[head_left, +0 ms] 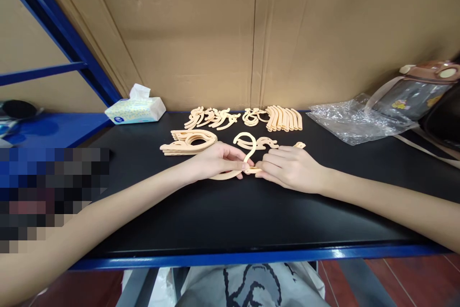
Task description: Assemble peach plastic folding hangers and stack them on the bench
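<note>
Low over the black table, my left hand (219,159) pinches a cream plastic folding hanger, whose hook (255,143) rises between my hands. One curved hanger arm (227,176) sticks out below my left fingers. My right hand (295,170) is closed on the hanger's other arm (254,170), close to the joint under the hook; most of that arm is hidden by the hand. Just behind my hands lie a few loose curved pieces (264,142). Left of them is a stack of folded hangers (187,148).
Along the back lie piles of small curved parts (210,118), hooks (251,117) and a row of hanger arms (284,119). A tissue pack (136,109) stands back left. At right are a clear plastic bag (354,122) and a bottle (413,94). Cardboard (187,34) walls the back.
</note>
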{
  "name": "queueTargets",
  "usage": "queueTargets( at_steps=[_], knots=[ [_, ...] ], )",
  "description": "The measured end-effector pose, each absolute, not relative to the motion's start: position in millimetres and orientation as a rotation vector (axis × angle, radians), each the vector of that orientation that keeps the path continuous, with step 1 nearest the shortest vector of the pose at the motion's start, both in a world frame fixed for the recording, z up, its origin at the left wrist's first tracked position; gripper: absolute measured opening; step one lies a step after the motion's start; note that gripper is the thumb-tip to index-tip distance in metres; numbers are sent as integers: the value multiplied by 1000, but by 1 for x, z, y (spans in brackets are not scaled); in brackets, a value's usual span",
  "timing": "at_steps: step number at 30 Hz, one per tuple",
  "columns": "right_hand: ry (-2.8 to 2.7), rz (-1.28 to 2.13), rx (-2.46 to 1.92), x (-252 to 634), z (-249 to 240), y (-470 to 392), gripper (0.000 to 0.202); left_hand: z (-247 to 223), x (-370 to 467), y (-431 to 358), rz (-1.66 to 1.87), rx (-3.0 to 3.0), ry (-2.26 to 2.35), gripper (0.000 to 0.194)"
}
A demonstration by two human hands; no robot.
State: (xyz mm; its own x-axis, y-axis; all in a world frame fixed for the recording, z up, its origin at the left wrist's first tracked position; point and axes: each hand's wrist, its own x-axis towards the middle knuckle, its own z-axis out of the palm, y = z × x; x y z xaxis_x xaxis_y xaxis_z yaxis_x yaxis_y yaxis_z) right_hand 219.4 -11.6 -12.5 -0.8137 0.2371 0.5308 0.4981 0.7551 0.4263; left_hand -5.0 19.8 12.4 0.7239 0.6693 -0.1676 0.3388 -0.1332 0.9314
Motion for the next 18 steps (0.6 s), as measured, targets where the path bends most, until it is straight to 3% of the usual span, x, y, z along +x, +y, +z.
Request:
queueTargets(
  at_steps=[18],
  knots=[
    [-2497,-784,-553,219,-13,-13,34,19,-10,19,234,1692,812,16]
  ],
)
